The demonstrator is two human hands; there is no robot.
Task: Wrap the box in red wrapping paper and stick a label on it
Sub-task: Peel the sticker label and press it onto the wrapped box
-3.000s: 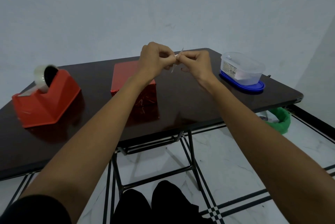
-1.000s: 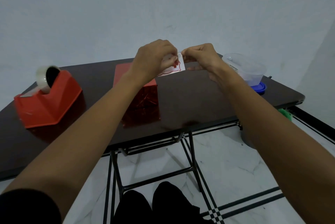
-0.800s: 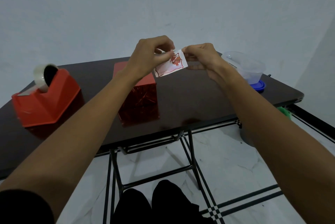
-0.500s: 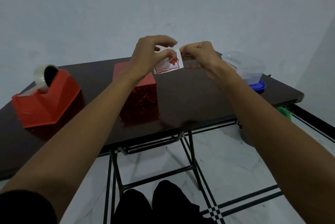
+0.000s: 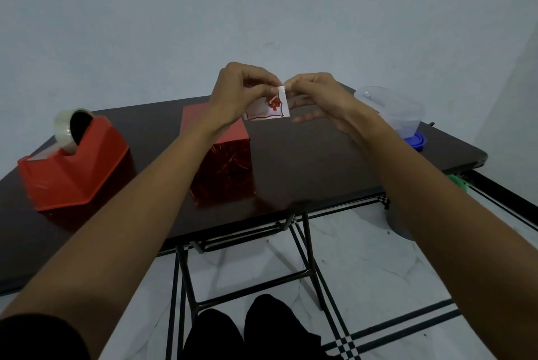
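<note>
Label: white, red print + border

dim, bluish cast; wide-angle bending at edges, soft shadows

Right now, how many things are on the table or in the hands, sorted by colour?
Red: 2, dispenser and box
White: 1, label
Pale: 1, tape roll
Clear: 1, tub
Blue: 1, lid
Total: 6
</note>
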